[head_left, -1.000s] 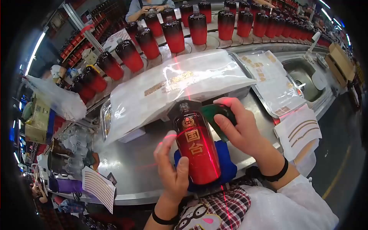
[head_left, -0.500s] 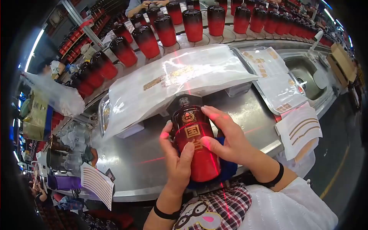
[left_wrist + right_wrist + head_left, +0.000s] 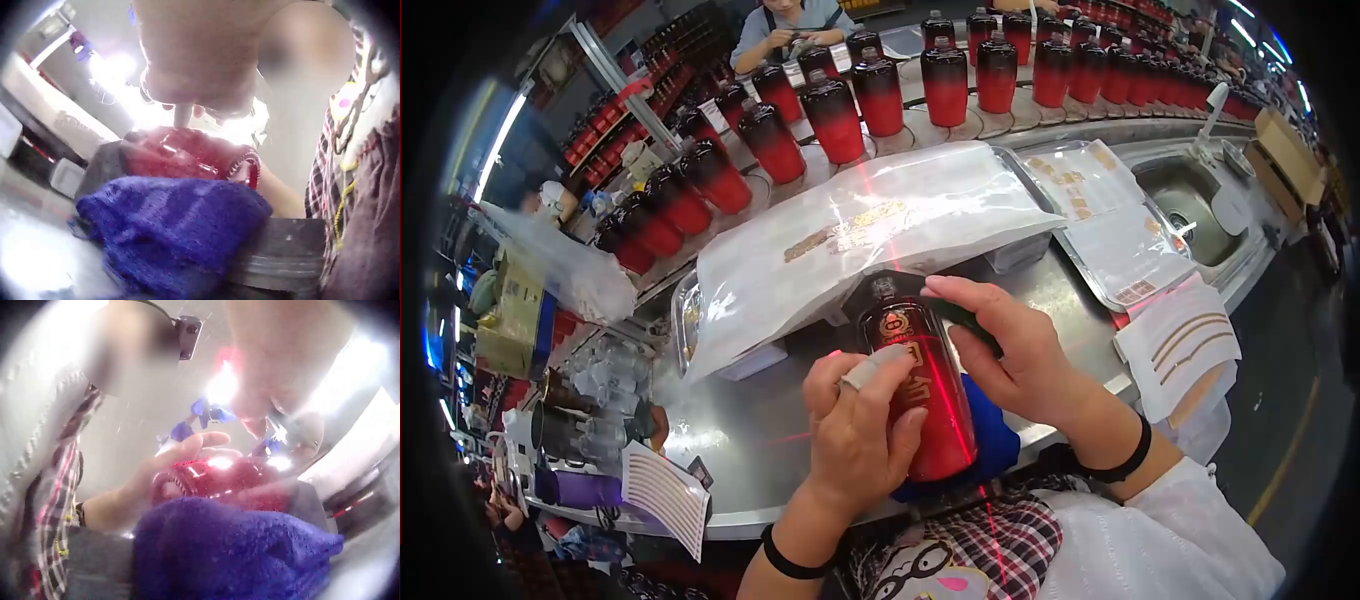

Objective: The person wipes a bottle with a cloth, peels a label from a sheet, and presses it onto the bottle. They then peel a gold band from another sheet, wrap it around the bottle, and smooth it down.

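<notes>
A red-and-black glass bottle (image 3: 940, 430) with gold lettering lies tilted back on a blue cloth (image 3: 992, 425), its neck pointing away. My left hand (image 3: 852, 430) reaches over its left side. A pale wrap (image 3: 863, 372) covers a left finger, which presses on the lettering, while the thumb rests near the bottle's middle. At the other side my right hand (image 3: 1030, 350) holds a dark green piece (image 3: 977, 326) between thumb and fingers, mostly hidden by the hand. The left wrist view shows the blue cloth (image 3: 175, 225) bunched under the bottle (image 3: 181, 153).
Behind the bottle, a white sheet with gold decals (image 3: 750, 240) covers a tray. Rows of matching bottles (image 3: 830, 120) stand beyond. Decal trays (image 3: 1125, 255), striped sheets (image 3: 1190, 345) and a sink (image 3: 1190, 205) lie right; glass cups (image 3: 615, 380) and another striped sheet (image 3: 665, 495) left.
My left hand has moved from the bottle's left side onto its lettering. The right hand went onto the bottle's front, then back to its right side. The bottles behind have shifted.
</notes>
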Available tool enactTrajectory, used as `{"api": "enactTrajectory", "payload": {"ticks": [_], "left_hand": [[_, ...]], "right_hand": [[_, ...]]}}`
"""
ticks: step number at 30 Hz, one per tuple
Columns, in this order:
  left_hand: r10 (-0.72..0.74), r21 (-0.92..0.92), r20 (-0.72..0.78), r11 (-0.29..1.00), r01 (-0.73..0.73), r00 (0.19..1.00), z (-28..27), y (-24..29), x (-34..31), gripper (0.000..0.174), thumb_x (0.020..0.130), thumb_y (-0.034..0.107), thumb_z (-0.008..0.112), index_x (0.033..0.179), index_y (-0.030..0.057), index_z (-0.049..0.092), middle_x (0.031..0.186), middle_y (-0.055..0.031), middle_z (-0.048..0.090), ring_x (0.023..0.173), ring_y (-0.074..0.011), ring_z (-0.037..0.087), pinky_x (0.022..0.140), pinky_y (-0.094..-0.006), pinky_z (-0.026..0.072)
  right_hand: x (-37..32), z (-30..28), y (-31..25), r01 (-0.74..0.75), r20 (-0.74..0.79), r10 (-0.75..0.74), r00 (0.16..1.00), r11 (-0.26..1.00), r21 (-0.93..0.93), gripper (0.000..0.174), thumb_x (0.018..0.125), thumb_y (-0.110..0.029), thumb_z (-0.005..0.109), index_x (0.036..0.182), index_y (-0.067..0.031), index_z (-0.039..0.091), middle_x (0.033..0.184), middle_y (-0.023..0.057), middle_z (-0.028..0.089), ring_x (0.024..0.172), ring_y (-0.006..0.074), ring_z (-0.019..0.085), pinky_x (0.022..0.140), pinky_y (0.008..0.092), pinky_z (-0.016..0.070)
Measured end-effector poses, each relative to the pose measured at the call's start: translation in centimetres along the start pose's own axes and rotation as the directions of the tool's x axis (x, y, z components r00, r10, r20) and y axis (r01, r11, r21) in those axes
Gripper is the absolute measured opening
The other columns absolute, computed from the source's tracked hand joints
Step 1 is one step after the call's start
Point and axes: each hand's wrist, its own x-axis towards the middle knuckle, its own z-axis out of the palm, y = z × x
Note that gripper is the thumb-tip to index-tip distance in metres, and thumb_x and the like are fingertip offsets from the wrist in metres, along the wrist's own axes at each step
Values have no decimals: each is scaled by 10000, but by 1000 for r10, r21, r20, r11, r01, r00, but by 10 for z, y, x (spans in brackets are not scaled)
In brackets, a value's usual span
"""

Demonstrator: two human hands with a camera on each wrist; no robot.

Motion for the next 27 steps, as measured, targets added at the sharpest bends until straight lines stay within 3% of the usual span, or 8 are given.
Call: {"api": "enactTrajectory", "payload": {"ticks": [3,6,9,12,18,22,27], "left_hand": [[-14,-30,-9,999,14,1000,4,-2,7,420,808,80,650,1221,51,578,1090,-124,658,1074,-347,501,993,-459,368],[-21,-40,-27,999,20,999,10,-5,10,434,790,27,625,1219,52,569,1044,-121,660,1060,-343,509,982,-455,371],[-37,-44,-36,998,35,999,13,-7,11,444,784,15,618,1224,54,566,1012,-119,658,1056,-337,510,971,-452,372],[-60,-11,-16,998,60,998,12,-3,16,448,781,12,615,1225,56,566,1004,-116,657,1054,-329,510,965,-450,373],[-81,20,-13,996,82,997,17,3,19,464,780,-10,600,1238,52,560,1051,-112,666,1060,-314,519,974,-438,367],[-176,-91,-76,981,168,982,12,3,5,454,799,-32,578,1249,22,551,1127,-115,672,1049,-292,557,994,-417,358],[-228,-83,-95,972,220,969,10,7,-5,433,822,-33,564,1253,-6,543,1178,-128,664,1064,-287,580,1018,-407,350]], "right_hand": [[7,-3,-16,-232,64,226,972,963,134,355,880,-45,615,1224,1,543,1088,202,650,886,356,658,767,378,533],[10,-3,-13,-411,152,390,908,899,151,276,908,-73,610,1176,-20,568,944,94,645,872,111,612,764,276,501],[2,-1,8,-466,106,453,885,863,197,266,900,-130,628,1127,-4,573,906,146,661,785,226,655,716,325,519],[-6,0,17,-547,123,535,836,797,256,254,913,-161,621,1109,-3,583,887,104,657,790,156,629,708,296,511],[-9,-1,17,-589,160,569,807,756,285,247,931,-171,609,1115,-7,583,896,78,656,812,120,616,716,287,507],[-10,-1,18,-594,166,572,803,747,300,249,929,-174,613,1108,-4,582,889,80,656,797,125,616,705,289,508],[-5,-5,19,-575,176,548,818,779,248,243,915,-169,621,1086,0,586,873,115,661,782,159,641,693,304,515]]}}
